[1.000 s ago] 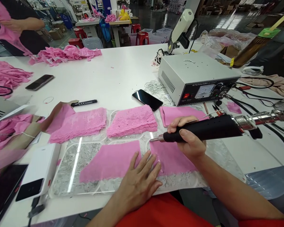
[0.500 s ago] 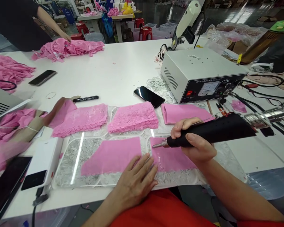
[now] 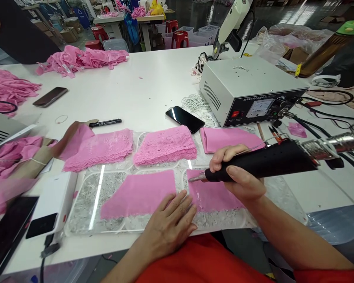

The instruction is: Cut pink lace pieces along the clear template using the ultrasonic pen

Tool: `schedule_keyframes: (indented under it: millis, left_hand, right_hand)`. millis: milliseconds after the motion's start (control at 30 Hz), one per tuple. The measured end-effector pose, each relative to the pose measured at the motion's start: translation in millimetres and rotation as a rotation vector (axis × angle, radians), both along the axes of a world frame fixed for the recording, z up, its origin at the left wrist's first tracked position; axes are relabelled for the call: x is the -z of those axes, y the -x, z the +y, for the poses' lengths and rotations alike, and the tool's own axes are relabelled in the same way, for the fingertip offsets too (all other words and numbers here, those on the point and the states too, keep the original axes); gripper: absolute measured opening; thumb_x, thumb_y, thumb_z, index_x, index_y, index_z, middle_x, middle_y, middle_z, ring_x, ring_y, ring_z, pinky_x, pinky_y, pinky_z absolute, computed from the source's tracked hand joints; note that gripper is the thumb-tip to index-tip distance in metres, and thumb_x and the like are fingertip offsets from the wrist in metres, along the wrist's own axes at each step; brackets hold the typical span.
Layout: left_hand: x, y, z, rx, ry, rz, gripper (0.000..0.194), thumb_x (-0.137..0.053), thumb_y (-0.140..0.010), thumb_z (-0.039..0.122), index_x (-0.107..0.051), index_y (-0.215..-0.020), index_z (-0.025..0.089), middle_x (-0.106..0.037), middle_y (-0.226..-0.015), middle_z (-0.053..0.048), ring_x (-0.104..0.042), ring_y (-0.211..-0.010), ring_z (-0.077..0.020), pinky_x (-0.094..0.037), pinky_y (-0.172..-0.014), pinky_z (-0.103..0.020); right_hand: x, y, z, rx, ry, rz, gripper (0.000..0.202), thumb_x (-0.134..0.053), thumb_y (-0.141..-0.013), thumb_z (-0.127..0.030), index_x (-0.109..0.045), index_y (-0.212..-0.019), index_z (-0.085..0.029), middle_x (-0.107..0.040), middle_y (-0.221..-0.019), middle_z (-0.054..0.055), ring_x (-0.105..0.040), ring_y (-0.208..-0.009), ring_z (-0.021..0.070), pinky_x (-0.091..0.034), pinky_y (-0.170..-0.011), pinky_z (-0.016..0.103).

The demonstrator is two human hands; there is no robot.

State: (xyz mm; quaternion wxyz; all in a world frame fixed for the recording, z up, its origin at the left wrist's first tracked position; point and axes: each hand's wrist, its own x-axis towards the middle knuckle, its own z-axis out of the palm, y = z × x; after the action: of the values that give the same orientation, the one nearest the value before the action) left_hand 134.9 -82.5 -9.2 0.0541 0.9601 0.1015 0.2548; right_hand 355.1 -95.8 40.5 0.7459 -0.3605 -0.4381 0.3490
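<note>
My right hand [image 3: 243,173] is wrapped round the black grip of an ultrasonic welding gun [image 3: 268,159]. The gun's pointed metal tip is at the upper left corner of a pink fabric piece [image 3: 214,194]; I cannot tell if it touches. My left hand [image 3: 172,218] lies flat, fingers stretched out, between that piece and a second pink fabric piece [image 3: 144,192], its fingertips on or near their facing edges. Both pieces rest on a clear patterned mat [image 3: 91,220]. Behind them are two stacks of pink lace [image 3: 166,145] [image 3: 106,147] and a folded pink cloth [image 3: 230,139].
A grey control box [image 3: 250,92] with a meter stands at back right, cabled to the gun. Nearby lie a black phone [image 3: 185,119] and white elastic cords [image 3: 196,103]. A marker [image 3: 105,123], white power bank [image 3: 53,204] and pink garments [image 3: 82,59] lie leftward. Another person [image 3: 32,31] stands behind.
The other person's arm has drawn back from the pink garments at the far left. My view has shifted slightly; my hands and the gun hold nearly the same place over the fabric.
</note>
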Motion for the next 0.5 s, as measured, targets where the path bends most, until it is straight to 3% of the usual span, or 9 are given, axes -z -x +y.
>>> schedule_keyframes:
  millis: [267, 500]
  left_hand:
    - [0.5, 2, -1, 0.055, 0.025, -0.025, 0.028, -0.052, -0.095, 0.027, -0.062, -0.116, 0.012, -0.069, -0.118, -0.009, -0.056, -0.123, -0.0234, -0.048, -0.100, -0.036]
    - [-2.4, 1, -1, 0.051, 0.040, -0.015, 0.028, -0.050, -0.096, 0.028, -0.064, -0.114, 0.012, -0.069, -0.118, -0.008, -0.057, -0.121, -0.0240, -0.049, -0.098, -0.036]
  right_hand:
    - [-6.6, 0, -11, -0.178, 0.001, 0.069, 0.013, -0.070, -0.075, -0.027, -0.065, -0.084, -0.020, -0.062, -0.074, 0.002, -0.057, -0.058, 0.0109, -0.051, -0.051, 0.026]
    - [-3.7, 1, -14, -0.211, -0.014, 0.039, 0.013, -0.067, -0.078, -0.026, -0.064, -0.088, -0.019, -0.062, -0.077, 0.002, -0.058, -0.060, 0.0115, -0.052, -0.053, 0.027]
